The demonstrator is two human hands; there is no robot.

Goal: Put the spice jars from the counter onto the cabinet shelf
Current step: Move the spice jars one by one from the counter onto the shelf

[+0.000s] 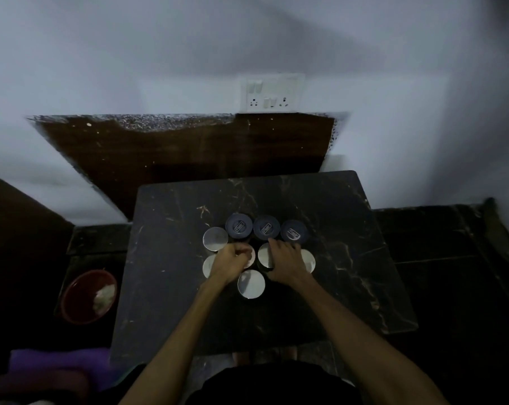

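Three dark blue-lidded spice jars (pixel 265 228) stand in a row at the back of a cluster on the black marble table (pixel 335 258). Several silver-lidded jars (pixel 251 284) stand in front of them. My left hand (pixel 231 263) is curled down over a silver-lidded jar in the middle of the cluster, with the lid's edge (pixel 249 255) showing beside my knuckles. My right hand (pixel 286 260) is wrapped over another silver-lidded jar (pixel 264 255), fingertips near the blue row. Beyond the table is a dark brown recessed shelf (pixel 189 150) set in the wall.
A red bowl (pixel 88 296) holding something white sits low at the left. A white switch-and-socket plate (pixel 272 93) is on the wall above the shelf. Purple cloth (pixel 57 363) lies at the bottom left. Dark stone surfaces flank the table.
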